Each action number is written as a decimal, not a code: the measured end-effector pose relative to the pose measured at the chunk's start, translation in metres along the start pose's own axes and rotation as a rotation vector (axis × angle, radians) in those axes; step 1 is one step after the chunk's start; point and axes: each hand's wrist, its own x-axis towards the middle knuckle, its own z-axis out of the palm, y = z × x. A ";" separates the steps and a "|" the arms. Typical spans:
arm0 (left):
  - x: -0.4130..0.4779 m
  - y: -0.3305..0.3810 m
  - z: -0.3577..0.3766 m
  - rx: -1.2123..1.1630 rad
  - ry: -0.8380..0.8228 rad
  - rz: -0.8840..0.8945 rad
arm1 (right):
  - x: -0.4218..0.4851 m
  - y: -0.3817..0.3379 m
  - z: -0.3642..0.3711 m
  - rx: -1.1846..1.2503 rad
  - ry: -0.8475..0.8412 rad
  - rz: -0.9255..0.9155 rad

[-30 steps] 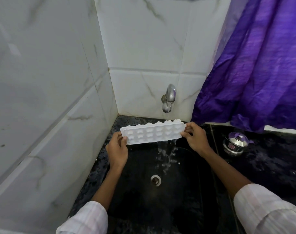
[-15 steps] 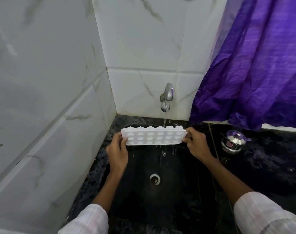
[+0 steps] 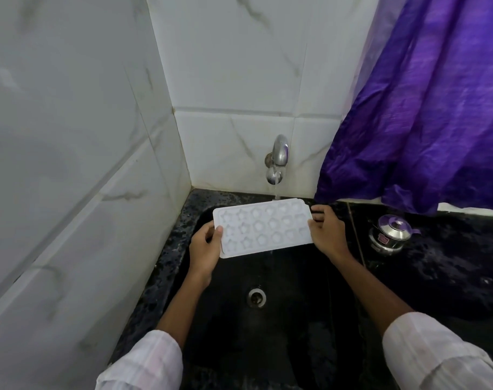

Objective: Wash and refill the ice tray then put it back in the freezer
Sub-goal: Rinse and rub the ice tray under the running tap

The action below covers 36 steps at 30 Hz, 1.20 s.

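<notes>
I hold a white ice tray [image 3: 263,228] with star and round moulds, cavities facing up, above the black sink [image 3: 296,319]. My left hand [image 3: 206,249] grips its left end and my right hand [image 3: 328,235] grips its right end. A chrome tap [image 3: 277,159] on the back wall runs a thin stream of water onto the tray's far edge near the right side. A little water drips from the tray's near edge.
The sink drain [image 3: 257,297] lies below the tray. White marble tiles [image 3: 70,164] close in the left and back sides. A purple curtain [image 3: 425,108] hangs at right above the black counter [image 3: 450,277], where a small steel pot with lid [image 3: 390,235] stands.
The tray was tilted with its underside towards me and water spilling off; it is now turned flat with the cavities up, under the stream.
</notes>
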 end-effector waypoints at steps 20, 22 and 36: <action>0.024 0.010 0.026 -0.178 0.103 -0.135 | 0.031 -0.026 0.042 -0.630 -0.242 -0.451; 0.025 0.011 0.026 -0.168 0.099 -0.124 | 0.036 -0.027 0.042 -0.661 -0.296 -0.440; 0.018 0.014 0.030 -0.209 0.098 -0.151 | 0.048 -0.028 0.035 -0.623 -0.329 -0.561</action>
